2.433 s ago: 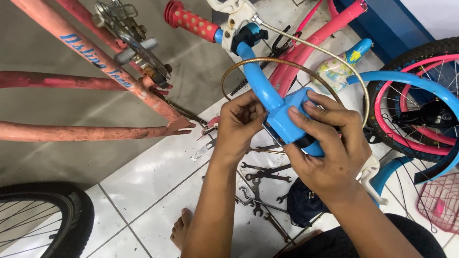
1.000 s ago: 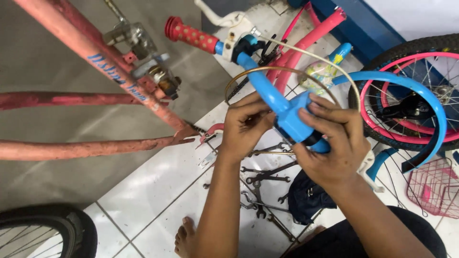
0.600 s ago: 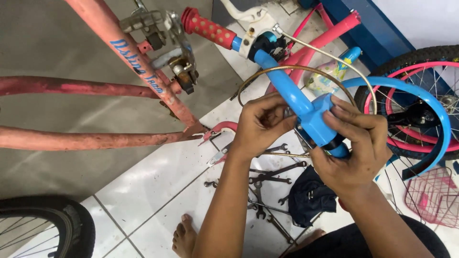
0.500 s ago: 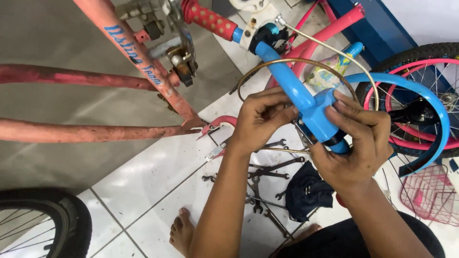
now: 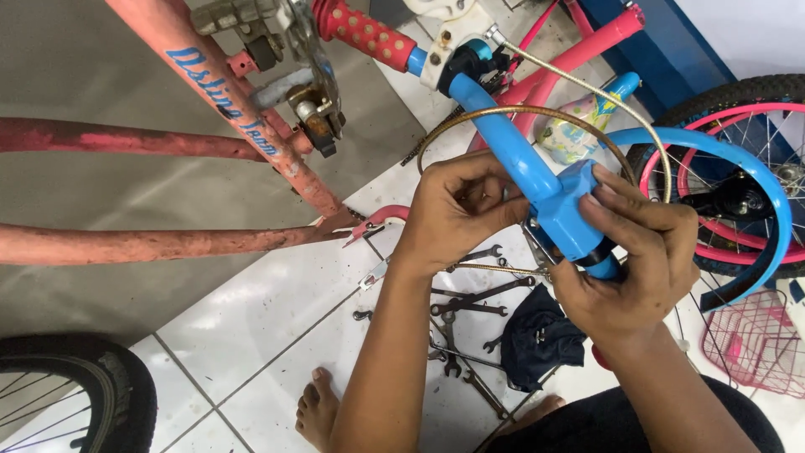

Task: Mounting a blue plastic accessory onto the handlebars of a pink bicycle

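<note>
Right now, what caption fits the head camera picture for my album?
Two hands, left hand and right hand, hold a blue handlebar above wrenches on the tiled floor.

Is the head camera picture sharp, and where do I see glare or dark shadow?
Head view: both hands, left hand and right hand, and the blue handlebar look sharp; soft glare lies on the white floor tiles; the black tyre corner is darkest.

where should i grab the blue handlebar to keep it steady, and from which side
Probably at the boxy blue clamp block midway along the blue handlebar, from the right, as the right hand does now: its flat faces resist twisting. The left hand already covers the opposite side.
</note>
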